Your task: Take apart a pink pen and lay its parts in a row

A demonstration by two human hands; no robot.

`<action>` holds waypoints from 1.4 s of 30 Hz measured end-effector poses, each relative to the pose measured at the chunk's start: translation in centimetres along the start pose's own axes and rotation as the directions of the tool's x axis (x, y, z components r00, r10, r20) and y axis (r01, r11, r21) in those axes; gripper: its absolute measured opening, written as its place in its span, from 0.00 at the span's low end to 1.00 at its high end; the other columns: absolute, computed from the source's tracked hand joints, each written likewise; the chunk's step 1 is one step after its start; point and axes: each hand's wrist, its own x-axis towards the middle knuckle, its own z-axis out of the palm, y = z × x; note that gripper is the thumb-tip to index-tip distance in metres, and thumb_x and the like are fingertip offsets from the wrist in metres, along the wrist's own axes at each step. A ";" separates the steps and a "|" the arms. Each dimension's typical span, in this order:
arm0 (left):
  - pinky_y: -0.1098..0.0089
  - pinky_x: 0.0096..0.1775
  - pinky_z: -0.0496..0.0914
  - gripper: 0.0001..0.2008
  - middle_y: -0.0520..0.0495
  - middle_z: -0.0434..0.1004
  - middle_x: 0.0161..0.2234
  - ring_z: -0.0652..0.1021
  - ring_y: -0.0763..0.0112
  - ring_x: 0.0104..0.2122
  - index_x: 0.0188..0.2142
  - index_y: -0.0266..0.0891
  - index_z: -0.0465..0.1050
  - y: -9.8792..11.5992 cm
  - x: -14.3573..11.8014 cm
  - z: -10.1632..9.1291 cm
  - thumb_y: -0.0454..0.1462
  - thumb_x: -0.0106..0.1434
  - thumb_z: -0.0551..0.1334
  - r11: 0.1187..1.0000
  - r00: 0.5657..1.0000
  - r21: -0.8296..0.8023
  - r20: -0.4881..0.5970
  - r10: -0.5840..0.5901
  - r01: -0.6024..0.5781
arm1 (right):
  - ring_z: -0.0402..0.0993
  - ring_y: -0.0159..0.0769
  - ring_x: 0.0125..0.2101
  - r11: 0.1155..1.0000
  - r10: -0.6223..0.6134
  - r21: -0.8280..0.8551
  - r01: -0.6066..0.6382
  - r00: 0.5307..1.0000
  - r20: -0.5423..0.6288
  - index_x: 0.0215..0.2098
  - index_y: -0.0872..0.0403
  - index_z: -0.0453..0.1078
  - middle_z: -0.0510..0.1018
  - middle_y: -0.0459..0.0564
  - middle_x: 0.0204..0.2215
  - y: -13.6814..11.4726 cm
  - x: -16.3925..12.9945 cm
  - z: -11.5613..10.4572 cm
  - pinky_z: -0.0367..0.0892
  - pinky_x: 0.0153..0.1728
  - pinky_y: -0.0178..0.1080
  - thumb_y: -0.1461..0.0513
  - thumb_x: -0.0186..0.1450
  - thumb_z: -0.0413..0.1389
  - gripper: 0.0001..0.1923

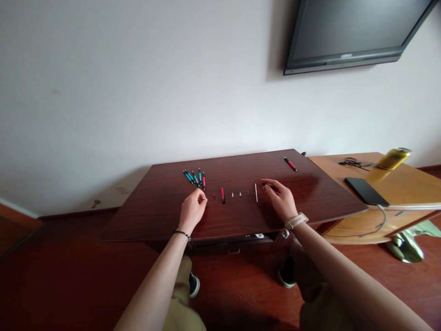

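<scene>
View from above of a person's two bare forearms reaching over a dark red-brown wooden table (165, 216) set against a white wall. The left hand (192, 210), with a thin dark band at the wrist, has its fingertips drawn together in a pinch on a tiny light-coloured part (205, 198), too small to identify, held just above the tabletop. Just behind this hand lies a fanned cluster of pens (195, 177), teal and red with dark ends. The right hand (281, 198), wearing a pale wristwatch (296, 221), rests on the table with fingers curled around a dark slim pen piece (268, 185) at its fingertips. Between the two hands, small pen parts lie in a row: a red barrel (222, 195), some tiny pale and dark bits, and a thin white rod (256, 192) just beside the right hand. A single red pen (290, 163) lies well apart near the table's far right edge. To the right stands a lighter wooden desk (406, 184) holding a black phone (366, 191), a yellow can (392, 158) and a tangled cable. A dark television (351, 27) is mounted on the wall above
</scene>
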 end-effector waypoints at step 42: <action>0.63 0.49 0.73 0.11 0.45 0.79 0.39 0.80 0.62 0.40 0.46 0.41 0.79 -1.4 1.6 2.7 0.30 0.66 0.63 0.995 0.996 0.031 -0.013 0.093 -0.092 | 0.84 0.45 0.41 0.989 0.141 0.022 -0.145 0.982 0.126 0.57 0.51 0.76 0.87 0.56 0.44 3.6 1.9 -1.3 0.77 0.46 0.48 0.47 0.70 0.57 0.24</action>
